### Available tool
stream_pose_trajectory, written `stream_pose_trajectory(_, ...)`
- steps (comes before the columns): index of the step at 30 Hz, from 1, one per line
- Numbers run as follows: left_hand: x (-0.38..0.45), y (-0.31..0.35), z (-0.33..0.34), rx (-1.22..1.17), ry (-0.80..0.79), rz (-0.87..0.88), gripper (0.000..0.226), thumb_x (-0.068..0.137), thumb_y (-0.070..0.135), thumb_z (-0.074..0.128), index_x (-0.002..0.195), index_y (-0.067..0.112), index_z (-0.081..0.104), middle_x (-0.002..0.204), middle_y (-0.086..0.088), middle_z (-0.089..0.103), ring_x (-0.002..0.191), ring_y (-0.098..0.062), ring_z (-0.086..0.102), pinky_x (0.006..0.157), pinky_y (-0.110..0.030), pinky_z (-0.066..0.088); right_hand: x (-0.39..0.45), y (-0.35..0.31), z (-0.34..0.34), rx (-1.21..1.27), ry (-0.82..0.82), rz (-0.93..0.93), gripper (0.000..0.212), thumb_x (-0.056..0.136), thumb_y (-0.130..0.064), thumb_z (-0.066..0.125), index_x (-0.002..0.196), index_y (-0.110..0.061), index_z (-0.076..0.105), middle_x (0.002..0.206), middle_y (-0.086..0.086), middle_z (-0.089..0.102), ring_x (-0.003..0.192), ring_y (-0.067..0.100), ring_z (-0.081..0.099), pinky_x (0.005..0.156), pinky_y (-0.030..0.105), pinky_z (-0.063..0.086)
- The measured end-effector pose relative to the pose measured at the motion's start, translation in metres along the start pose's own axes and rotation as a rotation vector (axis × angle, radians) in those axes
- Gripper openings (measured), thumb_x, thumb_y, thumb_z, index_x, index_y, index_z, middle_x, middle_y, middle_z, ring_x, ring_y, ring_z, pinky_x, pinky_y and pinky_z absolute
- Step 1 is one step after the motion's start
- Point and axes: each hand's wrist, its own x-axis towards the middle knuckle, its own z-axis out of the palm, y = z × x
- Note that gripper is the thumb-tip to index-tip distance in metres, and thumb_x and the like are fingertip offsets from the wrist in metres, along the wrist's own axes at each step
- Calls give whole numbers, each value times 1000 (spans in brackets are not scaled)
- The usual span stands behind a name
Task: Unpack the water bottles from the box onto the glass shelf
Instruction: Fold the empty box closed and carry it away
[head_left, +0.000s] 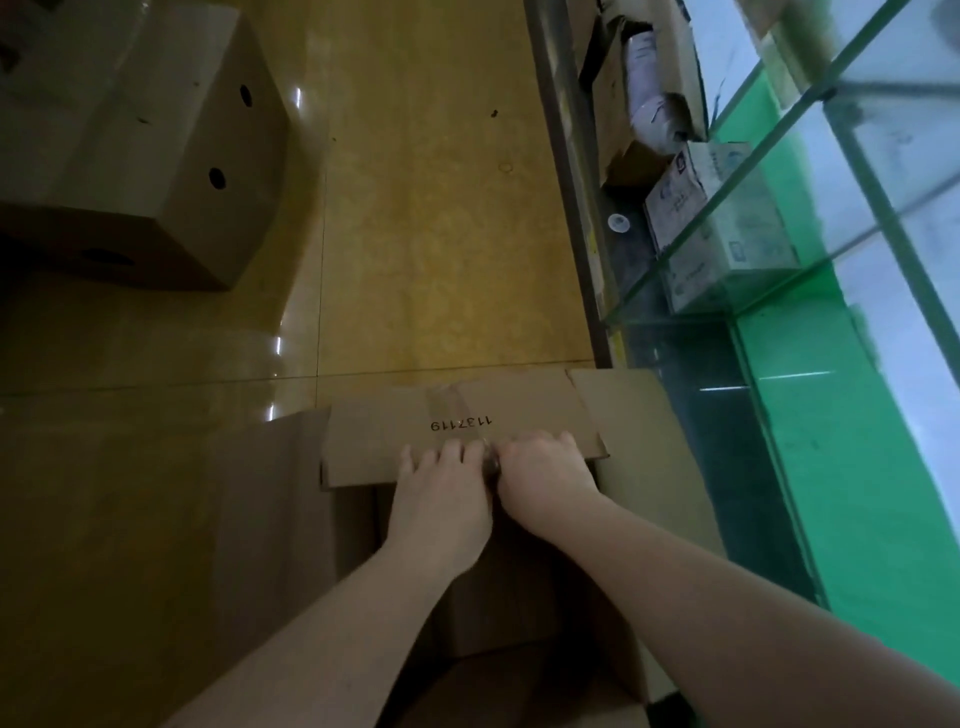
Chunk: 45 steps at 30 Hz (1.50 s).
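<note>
An open cardboard box (519, 597) sits on the floor right below me, and its inside is dark, so I cannot see any water bottles. Its far flap (457, 415), printed with a number, is folded outward. My left hand (441, 493) lies on that flap with its fingers straight. Right beside it, my right hand (545, 475) has its fingers bent over the same flap's near edge. A small dark spot shows between the two hands; I cannot tell what it is. The glass shelf (779, 130) runs along the right, with green panels behind it.
A second cardboard box (156, 156) with round holes stands on the glossy tan floor (431, 208) at the upper left. Cartons and a printed box (717, 218) sit low under the glass shelf. A side flap (634, 426) of my box reaches toward the shelf base.
</note>
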Motion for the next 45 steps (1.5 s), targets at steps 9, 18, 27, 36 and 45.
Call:
stream_pose_trajectory(9, 15, -15, 40, -3, -116, -75, 75, 94, 20, 49, 151, 25, 0, 158, -8, 13, 141, -30, 26, 117, -49, 15, 14, 0, 44, 199, -27, 16, 76, 94, -13, 47, 152, -20, -3, 135, 14, 50, 119, 30, 51, 99, 40, 39)
stream_pose_trajectory(18, 19, -15, 48, 47, -127, -56, 74, 94, 19, 48, 151, 21, 2, 158, -7, 12, 140, -31, 26, 116, -52, 17, 20, 0, 51, 169, -8, 5, 75, 95, -16, 47, 152, -19, -1, 137, 14, 47, 124, 31, 46, 100, 40, 37)
stream_pose_trajectory(27, 15, -15, 51, 92, -178, -25, 65, 95, 20, 45, 150, 18, 11, 155, -9, 20, 140, -31, 27, 114, -51, 18, 19, -3, 55, 227, 1, 14, 68, 94, -13, 47, 150, -17, 10, 135, 14, 48, 123, 31, 47, 99, 41, 38)
stream_pose_trajectory(36, -5, -10, 55, 68, -101, 39, 53, 97, 19, 39, 147, 16, 21, 153, -8, 23, 143, -27, 18, 118, -46, 15, -6, -7, 55, 468, 25, 80, 54, 96, -14, 42, 147, -15, 24, 136, 13, 46, 123, 30, 47, 101, 41, 41)
stream_pose_trajectory(45, -83, 10, 59, -34, -166, 97, 54, 96, 28, 45, 146, 17, 26, 148, -7, 32, 139, -26, 27, 117, -43, 20, -87, -28, 75, 673, 2, 240, 48, 98, -14, 36, 145, -17, 32, 144, 10, 39, 128, 27, 43, 105, 38, 38)
